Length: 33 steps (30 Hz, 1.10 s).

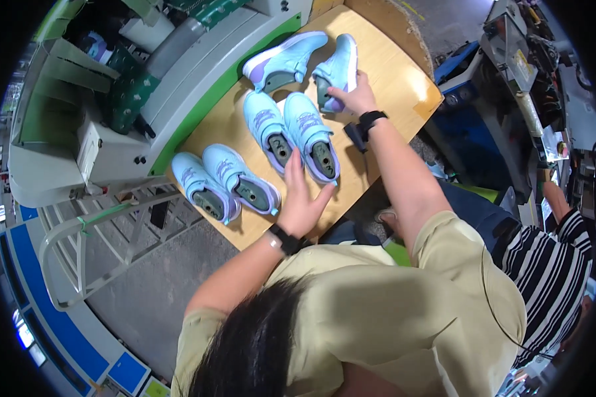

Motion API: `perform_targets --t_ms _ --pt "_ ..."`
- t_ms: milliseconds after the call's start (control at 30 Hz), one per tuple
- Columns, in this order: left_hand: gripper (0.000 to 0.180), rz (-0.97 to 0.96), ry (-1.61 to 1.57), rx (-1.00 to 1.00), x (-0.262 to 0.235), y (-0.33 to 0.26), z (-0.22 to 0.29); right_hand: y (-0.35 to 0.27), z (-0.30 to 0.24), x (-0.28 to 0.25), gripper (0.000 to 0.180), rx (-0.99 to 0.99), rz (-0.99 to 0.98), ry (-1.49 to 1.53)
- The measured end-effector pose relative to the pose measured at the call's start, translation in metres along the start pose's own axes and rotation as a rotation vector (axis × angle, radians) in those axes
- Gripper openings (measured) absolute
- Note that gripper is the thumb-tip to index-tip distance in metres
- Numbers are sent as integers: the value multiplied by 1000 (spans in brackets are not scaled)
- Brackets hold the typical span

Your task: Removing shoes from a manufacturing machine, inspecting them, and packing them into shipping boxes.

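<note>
Sorting light-blue sneakers with lilac trim on pale wooden desk [391, 86]: left hand [302, 198], fingers spread, rests flat against heel of middle pair's right shoe [314, 135]. Right hand [355, 98] clamps fingers on far-right tipped sneaker [338, 66] near desk's far edge. Another pair [225, 182] lies at near-left edge. Person in striped sleeve [563, 251] stands alongside.

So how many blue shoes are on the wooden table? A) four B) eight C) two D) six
D: three pairs lie on the table, six shoes in all; the left hand touches a shoe of the middle pair, and the right hand is on a shoe of the far pair.
</note>
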State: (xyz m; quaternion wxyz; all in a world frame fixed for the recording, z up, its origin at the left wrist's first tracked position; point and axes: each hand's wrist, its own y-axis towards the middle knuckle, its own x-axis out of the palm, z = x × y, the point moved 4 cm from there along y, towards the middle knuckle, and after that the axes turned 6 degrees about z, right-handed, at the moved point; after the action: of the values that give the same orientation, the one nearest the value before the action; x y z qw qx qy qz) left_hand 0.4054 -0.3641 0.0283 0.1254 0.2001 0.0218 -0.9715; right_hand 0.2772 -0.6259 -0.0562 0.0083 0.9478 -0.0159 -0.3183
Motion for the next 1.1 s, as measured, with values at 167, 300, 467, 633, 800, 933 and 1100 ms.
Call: perform_targets --t_ms 167,300,467,633,800,933,1100 --pt "100 19 -19 -113 41 16 -12 -14 67 -83 60 517 -487 688" --pt "108 111 18 -132 60 26 -30 -27 103 -145 62 228 -28 443" --pt "101 295 132 4 72 61 -39 -71 33 -73 95 -25 99 195" --pt "86 190 -581 -326 7 92 -6 -70 31 -77 82 35 187 514" --pt "85 59 -1124 -453 -135 73 55 -56 -122 -98 74 -93 -123 725" --pt "83 511 -321 57 -251 103 82 8 -265 -60 72 -407 -300 660" --pt "84 823 192 17 -375 223 20 116 -378 80 66 -748 -104 238"
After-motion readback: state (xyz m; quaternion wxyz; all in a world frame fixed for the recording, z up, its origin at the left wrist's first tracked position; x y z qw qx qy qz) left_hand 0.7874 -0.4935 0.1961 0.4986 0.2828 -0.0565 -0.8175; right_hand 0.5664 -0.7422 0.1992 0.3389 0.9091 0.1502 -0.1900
